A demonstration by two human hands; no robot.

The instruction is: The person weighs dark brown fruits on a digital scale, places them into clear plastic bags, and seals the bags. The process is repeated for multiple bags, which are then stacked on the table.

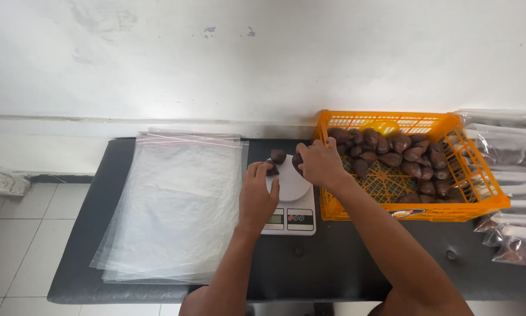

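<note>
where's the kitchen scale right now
The white kitchen scale sits mid-table in the head view, between the clear bags and orange crate, under both hands.

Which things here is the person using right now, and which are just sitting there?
In use:
left hand and right hand, each on a brown fruit
white kitchen scale
brown fruits on the scale
orange crate of the same fruit

Just lying about:
stack of clear plastic bags
filled bags at the right edge
black table
</note>
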